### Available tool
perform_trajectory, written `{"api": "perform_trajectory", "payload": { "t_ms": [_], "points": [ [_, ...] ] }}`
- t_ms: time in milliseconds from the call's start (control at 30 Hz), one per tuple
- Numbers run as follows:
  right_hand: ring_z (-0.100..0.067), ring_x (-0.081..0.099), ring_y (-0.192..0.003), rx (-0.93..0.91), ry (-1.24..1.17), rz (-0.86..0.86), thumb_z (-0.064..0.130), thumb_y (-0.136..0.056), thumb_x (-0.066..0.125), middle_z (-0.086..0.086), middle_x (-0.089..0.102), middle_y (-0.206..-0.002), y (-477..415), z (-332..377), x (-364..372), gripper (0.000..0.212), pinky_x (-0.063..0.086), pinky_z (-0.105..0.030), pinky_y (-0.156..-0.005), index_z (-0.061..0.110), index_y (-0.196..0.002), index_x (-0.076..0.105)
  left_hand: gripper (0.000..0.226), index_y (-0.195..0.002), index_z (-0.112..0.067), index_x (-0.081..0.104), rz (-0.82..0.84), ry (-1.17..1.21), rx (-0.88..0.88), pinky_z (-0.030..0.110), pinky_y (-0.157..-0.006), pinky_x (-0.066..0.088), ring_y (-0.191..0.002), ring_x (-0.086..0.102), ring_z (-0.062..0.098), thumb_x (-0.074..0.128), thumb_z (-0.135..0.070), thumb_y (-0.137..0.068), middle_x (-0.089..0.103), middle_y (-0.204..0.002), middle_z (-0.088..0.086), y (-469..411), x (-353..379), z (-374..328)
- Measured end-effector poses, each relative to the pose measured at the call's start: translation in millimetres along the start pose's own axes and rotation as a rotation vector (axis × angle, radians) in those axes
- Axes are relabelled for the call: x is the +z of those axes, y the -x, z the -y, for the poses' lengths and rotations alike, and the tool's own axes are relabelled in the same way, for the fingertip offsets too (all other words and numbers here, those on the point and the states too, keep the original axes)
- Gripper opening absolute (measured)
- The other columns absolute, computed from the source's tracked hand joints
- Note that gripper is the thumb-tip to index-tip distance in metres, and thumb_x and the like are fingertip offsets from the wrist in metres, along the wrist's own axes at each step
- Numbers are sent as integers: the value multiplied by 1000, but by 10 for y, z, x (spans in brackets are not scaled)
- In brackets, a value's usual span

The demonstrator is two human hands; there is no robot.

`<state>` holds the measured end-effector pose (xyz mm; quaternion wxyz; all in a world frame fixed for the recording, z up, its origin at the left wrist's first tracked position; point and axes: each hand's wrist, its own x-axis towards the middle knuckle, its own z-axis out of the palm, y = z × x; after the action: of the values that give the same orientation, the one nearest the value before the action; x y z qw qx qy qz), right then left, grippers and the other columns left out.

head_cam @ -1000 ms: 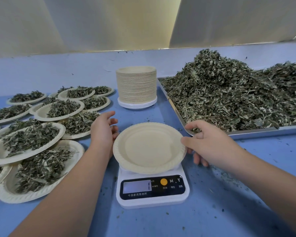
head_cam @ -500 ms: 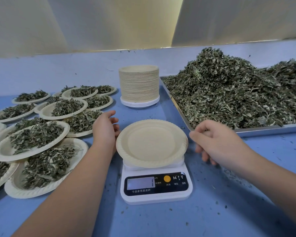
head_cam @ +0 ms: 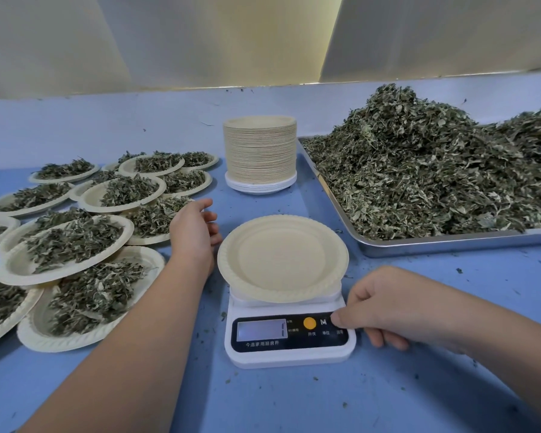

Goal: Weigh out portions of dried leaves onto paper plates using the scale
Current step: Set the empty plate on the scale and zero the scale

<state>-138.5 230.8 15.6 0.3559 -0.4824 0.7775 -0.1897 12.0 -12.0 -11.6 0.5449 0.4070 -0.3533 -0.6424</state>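
Observation:
An empty paper plate [head_cam: 281, 256] rests on the white kitchen scale [head_cam: 289, 354] in the middle of the blue table. My right hand [head_cam: 384, 307] lies at the scale's right front corner, with a fingertip on the rightmost button of the black panel. My left hand [head_cam: 194, 235] hovers just left of the plate, fingers apart, holding nothing. A big heap of dried leaves [head_cam: 434, 170] fills a metal tray [head_cam: 450, 243] at the right. The scale's display shows a faint digit I cannot read.
Several filled paper plates [head_cam: 72, 245] overlap at the left. A tall stack of empty plates [head_cam: 260, 151] stands behind the scale. Leaf crumbs dot the blue table [head_cam: 419, 385]. A pale wall rises at the back.
My right hand has left the plate's right rim and dropped to the scale's button panel. My left hand has stayed beside the plate. The view has shifted slightly.

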Motion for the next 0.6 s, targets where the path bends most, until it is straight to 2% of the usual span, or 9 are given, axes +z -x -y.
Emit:
{"api": "perform_trajectory", "payload": {
  "t_ms": [367,500,600],
  "points": [
    [-13,43,-37,-41,-117,104,39,-80,69,-1,60,-54,53,-9,-103,27,25,-17,-38,18,-63,64,17,-93,-13,64,4,-32,7,16,-35,23,-40,35,8,48,-15,-88,48,-61,-3,-21,-2,27],
    [-11,45,-38,-76,-126,-57,32,-82,69,-1,60,-52,47,-23,-401,27,30,-17,-37,16,-61,66,17,-92,-13,65,-2,-33,4,17,-35,24,-42,36,9,49,-15,-87,49,-61,-3,-51,-3,40],
    [-10,48,-39,-118,-155,-301,28,-85,67,-1,64,-55,-99,-9,-697,25,38,-20,-38,15,-64,69,17,-93,-13,66,-5,-30,-1,18,-34,24,-43,37,8,49,-14,-88,49,-60,-3,-60,-3,42]
  ]
}}
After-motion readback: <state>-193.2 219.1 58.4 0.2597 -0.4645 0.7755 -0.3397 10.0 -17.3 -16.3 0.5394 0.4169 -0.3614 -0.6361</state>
